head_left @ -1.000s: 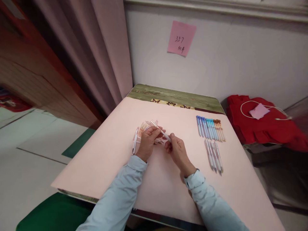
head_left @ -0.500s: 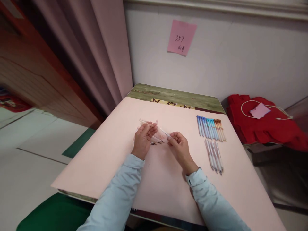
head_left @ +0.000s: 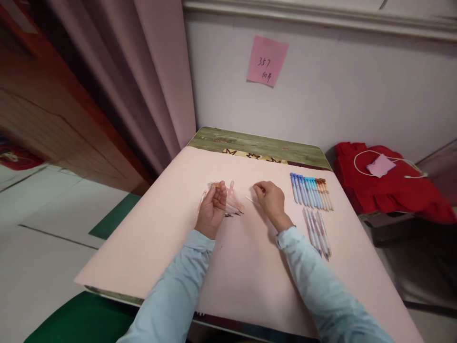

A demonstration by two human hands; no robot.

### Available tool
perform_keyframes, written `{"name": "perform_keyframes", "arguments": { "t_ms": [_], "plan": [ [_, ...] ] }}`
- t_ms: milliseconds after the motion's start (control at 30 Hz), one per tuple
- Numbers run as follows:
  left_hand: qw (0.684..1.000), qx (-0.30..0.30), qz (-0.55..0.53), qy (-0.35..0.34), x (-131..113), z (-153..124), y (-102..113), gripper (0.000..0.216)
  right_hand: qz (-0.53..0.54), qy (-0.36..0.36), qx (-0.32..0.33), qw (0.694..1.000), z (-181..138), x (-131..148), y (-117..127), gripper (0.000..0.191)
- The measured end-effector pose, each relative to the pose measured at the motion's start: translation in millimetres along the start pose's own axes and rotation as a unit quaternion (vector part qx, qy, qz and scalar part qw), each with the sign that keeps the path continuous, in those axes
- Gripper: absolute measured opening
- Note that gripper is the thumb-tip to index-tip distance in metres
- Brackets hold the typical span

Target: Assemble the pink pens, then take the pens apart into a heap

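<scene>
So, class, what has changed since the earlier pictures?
The left hand and right hand, both on one pale pen a second ago, have drawn apart; the right went forward and slightly right. A slim white stick shows near the right; whether held is unclear. The blue- and brown-topped pens and the white pens stayed put.

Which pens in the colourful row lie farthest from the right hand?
The brown-topped pens, at the row's right end; the blue-topped pens and turquoise-topped pens lie between them and the right hand.
</scene>
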State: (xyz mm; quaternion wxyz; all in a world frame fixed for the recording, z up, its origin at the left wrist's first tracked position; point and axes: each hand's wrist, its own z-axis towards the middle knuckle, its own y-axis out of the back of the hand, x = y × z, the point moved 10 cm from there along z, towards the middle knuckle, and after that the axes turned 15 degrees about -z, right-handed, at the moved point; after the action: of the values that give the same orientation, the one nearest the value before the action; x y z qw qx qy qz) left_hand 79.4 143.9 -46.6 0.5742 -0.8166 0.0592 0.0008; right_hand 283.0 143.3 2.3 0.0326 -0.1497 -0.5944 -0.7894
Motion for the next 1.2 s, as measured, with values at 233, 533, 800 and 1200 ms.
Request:
{"name": "perform_keyframes", "arguments": {
  "t_ms": [233,533,800,1200],
  "plan": [
    [0.996,-0.024,-0.066,0.057,10.8,-8.9,-0.3,0.028,-0.034,0.077,0.057,0.995,56.9,42.6,-49.4,0.026],
    [0.988,0.007,-0.1,0.114,17.0,-10.6,2.4,0.034,0.136,0.026,0.034,0.99,50.2,36.8,-38.0,0.019],
    [0.997,0.051,0.034,0.048,19.3,-11.0,-2.1,0.008,0.534,-0.016,0.04,0.844,-12.7,67.7,28.3,0.028],
    [0.991,0.094,0.075,0.06,26.3,-11.8,-4.9,0.008,0.52,-0.025,0.015,0.853,-26.4,55.1,23.5,0.031]
  ]
}}
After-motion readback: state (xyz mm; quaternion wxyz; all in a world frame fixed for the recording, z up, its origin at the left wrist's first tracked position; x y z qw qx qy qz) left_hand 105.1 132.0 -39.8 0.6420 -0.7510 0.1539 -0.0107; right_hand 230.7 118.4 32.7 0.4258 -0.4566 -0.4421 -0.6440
